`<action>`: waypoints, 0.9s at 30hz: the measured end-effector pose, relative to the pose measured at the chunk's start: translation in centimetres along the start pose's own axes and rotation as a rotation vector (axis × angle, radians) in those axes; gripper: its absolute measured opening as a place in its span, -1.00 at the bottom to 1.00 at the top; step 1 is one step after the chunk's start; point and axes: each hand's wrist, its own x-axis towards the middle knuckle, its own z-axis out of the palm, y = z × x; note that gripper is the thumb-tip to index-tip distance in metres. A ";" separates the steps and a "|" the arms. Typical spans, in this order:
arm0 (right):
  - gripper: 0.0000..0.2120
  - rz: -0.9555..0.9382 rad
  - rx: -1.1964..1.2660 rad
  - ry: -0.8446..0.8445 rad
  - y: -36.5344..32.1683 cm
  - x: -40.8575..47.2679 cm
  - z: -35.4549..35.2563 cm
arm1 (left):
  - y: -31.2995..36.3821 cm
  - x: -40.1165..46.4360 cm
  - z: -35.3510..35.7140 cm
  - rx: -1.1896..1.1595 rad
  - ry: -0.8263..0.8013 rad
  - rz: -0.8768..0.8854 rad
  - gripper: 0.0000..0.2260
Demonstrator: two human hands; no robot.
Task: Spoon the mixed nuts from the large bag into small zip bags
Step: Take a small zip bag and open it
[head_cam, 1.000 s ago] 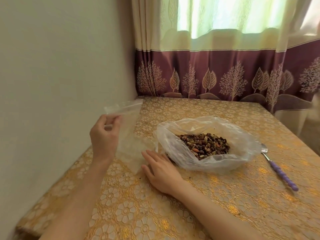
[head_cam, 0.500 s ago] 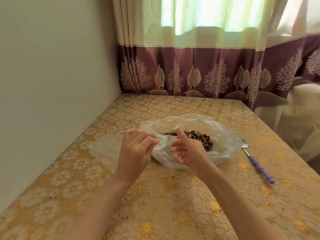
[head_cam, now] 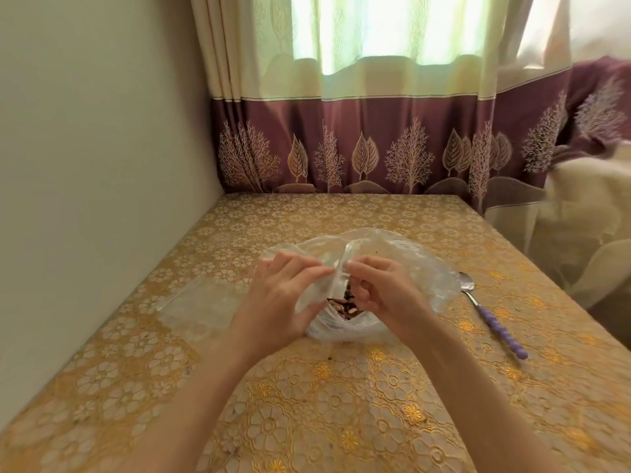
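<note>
Both bare forearms reach in from the lower edge of the frame and converge at its centre. The left hand (head_cam: 278, 302), back toward the camera, has its fingers curled and its fingertips pinched together. The right hand (head_cam: 382, 297) sits just beside it, fingers curled inward, thumb and forefinger pinched. The two hands' fingertips nearly meet.

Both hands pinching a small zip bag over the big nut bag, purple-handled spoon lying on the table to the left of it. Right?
Not quite. The head view shows the purple-handled spoon lying on the table to the right of the big nut bag, not the left. The rest holds: left hand and right hand pinch the small zip bag above it.
</note>
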 end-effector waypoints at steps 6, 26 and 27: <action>-0.87 -0.304 -0.339 0.043 -2.4 -0.8 0.7 | 1.4 1.4 -2.1 -0.836 -0.111 -0.383 -0.53; -0.85 -0.377 -0.372 -0.049 -1.9 -1.6 2.1 | 2.9 2.3 -2.9 -0.400 0.226 -0.275 -0.93; -0.84 -0.349 -0.321 -0.052 -1.7 -1.7 2.1 | 3.0 2.3 -2.8 -0.390 0.235 -0.290 -0.95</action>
